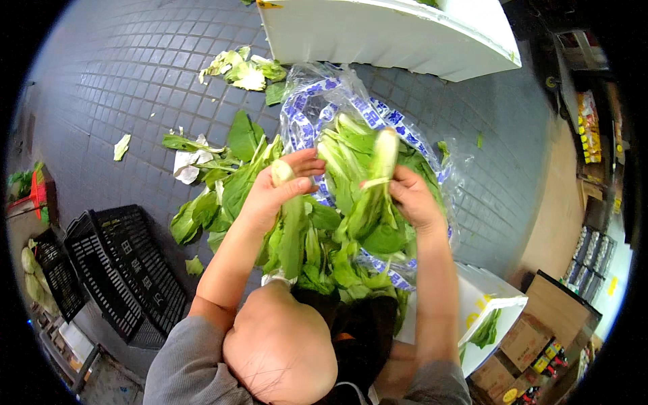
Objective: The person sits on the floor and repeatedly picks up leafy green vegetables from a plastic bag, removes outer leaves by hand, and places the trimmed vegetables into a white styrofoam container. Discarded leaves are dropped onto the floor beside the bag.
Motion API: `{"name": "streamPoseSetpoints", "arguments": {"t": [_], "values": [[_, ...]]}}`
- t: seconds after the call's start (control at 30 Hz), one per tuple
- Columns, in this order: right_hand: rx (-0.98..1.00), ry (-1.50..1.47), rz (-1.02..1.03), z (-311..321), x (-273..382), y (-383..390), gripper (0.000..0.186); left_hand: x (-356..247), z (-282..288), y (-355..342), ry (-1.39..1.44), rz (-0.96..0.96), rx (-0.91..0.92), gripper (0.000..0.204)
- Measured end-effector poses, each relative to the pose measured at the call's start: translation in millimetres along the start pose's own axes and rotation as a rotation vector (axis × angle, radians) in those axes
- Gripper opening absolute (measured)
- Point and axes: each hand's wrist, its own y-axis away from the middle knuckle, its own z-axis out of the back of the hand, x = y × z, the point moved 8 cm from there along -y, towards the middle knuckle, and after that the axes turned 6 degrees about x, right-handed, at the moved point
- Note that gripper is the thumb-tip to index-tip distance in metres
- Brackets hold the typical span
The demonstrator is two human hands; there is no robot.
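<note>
My left hand point(287, 185) curls round a leafy green point(292, 233), its pale stem end showing at the palm and its long leaf hanging below. In my right hand point(413, 199), fingers and thumb grip another leafy green point(383, 158), pale butt end pointing up and away from me, leaves trailing down. It is slightly smeared by motion. Between and under both hands, more loose greens point(344, 145) lie in a spread clear plastic bag point(297, 108) with blue-and-white printed bands. Some greens also reach toward my lap.
Leaves point(192, 219) and torn trimmings point(246, 71) lie on the grey tiled floor. A white foam box point(385, 37) stands beyond the bag, another foam box point(493, 304) at my right. A black plastic crate point(125, 270) sits left; cardboard boxes point(526, 341) are at lower right.
</note>
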Motion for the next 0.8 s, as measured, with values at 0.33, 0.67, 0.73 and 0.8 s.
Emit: {"name": "streamPoseSetpoints", "arguments": {"t": [0.33, 0.67, 0.73, 0.8], "values": [[-0.169, 0.566, 0.494, -155, -24, -47, 0.029, -42, 52, 47, -0.144, -0.035, -0.232, 0.036], [-0.616, 0.965, 0.258, -22, -69, -98, 0.029, -171, 55, 137, -1.528, -0.685, -0.909, 0.025], [-0.628, 1.304, 0.049, 1, -80, -114, 0.035, -144, 74, 112, -1.012, -0.437, -0.709, 0.023], [-0.603, 1.419, 0.017, -3, -77, -122, 0.037, -107, 93, 92, -0.71, -0.276, -0.815, 0.02]]}}
